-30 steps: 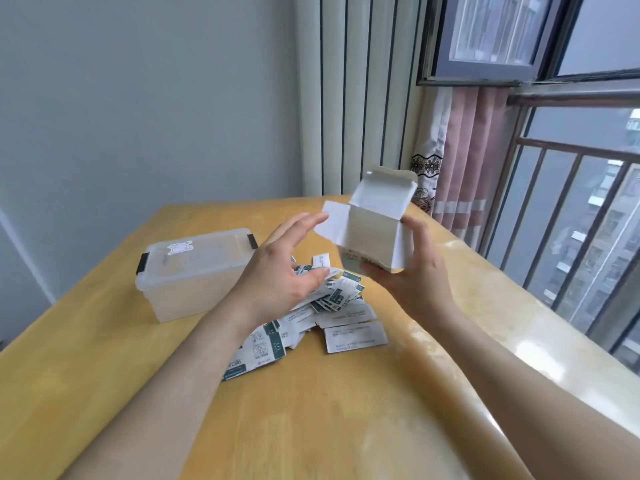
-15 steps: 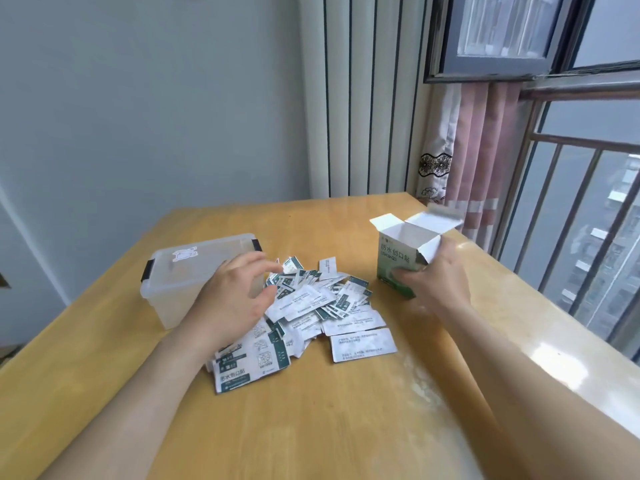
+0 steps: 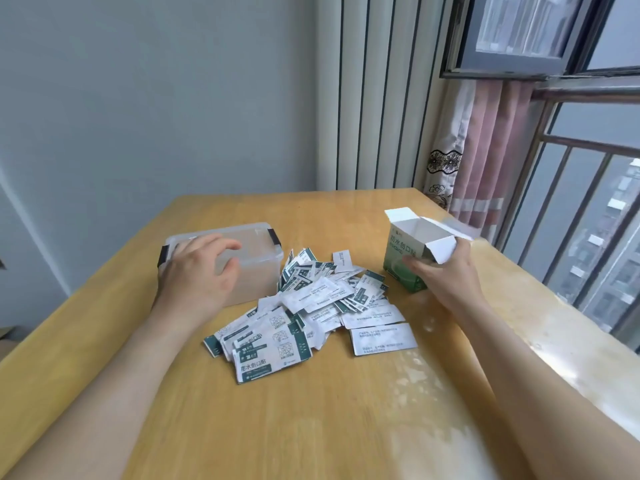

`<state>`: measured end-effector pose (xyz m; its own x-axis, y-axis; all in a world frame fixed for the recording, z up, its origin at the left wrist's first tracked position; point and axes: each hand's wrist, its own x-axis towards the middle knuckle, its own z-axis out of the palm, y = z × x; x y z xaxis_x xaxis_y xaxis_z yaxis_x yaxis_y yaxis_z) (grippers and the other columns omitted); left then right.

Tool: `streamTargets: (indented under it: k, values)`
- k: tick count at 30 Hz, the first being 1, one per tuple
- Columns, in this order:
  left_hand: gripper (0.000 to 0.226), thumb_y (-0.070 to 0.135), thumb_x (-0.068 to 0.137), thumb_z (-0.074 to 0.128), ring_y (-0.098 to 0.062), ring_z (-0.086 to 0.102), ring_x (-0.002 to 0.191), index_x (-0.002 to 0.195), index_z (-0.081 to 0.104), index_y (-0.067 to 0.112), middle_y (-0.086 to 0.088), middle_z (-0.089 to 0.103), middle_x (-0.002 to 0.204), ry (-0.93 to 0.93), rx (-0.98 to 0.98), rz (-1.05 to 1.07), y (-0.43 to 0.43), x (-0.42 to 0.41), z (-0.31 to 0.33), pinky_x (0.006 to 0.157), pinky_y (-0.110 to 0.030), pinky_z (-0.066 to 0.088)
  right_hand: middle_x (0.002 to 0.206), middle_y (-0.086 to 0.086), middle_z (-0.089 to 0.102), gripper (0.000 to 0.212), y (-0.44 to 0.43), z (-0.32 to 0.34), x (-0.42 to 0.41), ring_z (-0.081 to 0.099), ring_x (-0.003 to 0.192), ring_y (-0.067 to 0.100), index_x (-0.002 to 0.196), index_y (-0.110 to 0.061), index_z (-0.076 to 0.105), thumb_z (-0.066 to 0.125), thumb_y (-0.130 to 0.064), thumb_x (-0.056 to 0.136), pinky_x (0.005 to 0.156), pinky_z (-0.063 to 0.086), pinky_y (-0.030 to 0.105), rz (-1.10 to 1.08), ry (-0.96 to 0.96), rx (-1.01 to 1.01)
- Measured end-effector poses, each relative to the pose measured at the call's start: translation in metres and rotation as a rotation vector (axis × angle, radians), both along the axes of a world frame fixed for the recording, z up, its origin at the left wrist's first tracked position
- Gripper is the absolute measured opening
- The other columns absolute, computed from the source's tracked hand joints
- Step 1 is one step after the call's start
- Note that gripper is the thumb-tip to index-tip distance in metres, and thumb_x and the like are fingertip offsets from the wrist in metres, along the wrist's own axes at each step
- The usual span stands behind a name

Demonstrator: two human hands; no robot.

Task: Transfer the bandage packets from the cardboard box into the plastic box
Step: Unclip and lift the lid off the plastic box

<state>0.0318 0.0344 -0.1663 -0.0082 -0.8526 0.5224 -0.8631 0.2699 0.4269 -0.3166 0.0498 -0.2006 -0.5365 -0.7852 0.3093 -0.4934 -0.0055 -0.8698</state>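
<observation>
A pile of white-and-green bandage packets (image 3: 311, 306) lies spread on the wooden table (image 3: 311, 427). The green cardboard box (image 3: 407, 261) stands upright to the pile's right, flaps open, and looks empty inside. My right hand (image 3: 446, 271) grips its near side. The clear plastic box (image 3: 256, 261) sits left of the pile with its lid on and black latches at both ends. My left hand (image 3: 199, 268) hovers over the plastic box's front left, fingers spread, holding nothing.
The table's right edge runs along a window with metal railing (image 3: 571, 209) and a pink curtain (image 3: 485, 150). A striped wall panel (image 3: 374, 91) stands behind the table's far edge.
My right hand lowered the cardboard box from mid-air and set it upright on the table at the right. My left hand moved left from over the packets to the plastic box.
</observation>
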Motion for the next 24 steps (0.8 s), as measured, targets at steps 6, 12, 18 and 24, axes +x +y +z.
streamTargets:
  k: [6,12,18,24]
  values:
    - [0.028,0.022,0.094,0.048,-0.023,0.048,0.125,0.116,0.066,0.025,0.004,0.06,0.131,-0.024,-0.021,0.103,-0.004,0.001,-0.01,0.101,-0.039,0.031,0.137,0.011,0.046,0.1,0.012,0.015,0.006,0.045,0.126,0.029,0.136,-0.011,0.034,0.055,-0.08,0.068,0.101,0.041,0.052,-0.193,0.048,0.136]
    - [0.036,0.022,0.091,0.055,-0.033,0.043,0.126,0.127,0.058,0.018,-0.011,0.052,0.136,0.273,0.053,0.245,-0.019,0.03,-0.005,0.104,-0.038,0.032,0.131,0.008,0.05,0.045,0.014,0.05,0.061,0.045,0.123,0.025,0.13,-0.016,0.045,0.054,-0.038,0.092,0.101,0.037,0.051,-0.222,0.3,-0.236]
    - [0.029,0.017,0.089,0.057,-0.025,0.06,0.113,0.117,0.067,0.02,-0.004,0.069,0.118,0.467,0.14,0.247,-0.03,0.048,-0.002,0.096,-0.033,0.044,0.127,0.006,0.06,0.049,-0.029,0.05,0.177,0.06,0.108,0.021,0.138,-0.02,0.047,0.058,-0.035,0.092,0.094,0.05,0.04,0.548,-0.011,0.169]
    - [0.027,0.013,0.088,0.056,-0.02,0.065,0.102,0.108,0.073,0.02,0.001,0.072,0.106,0.546,0.094,0.273,-0.027,0.053,-0.005,0.09,-0.031,0.049,0.093,0.007,0.073,0.033,-0.067,0.036,0.197,0.064,0.073,0.024,0.12,-0.018,0.067,0.054,-0.029,0.091,0.064,0.05,0.032,0.358,0.159,0.156]
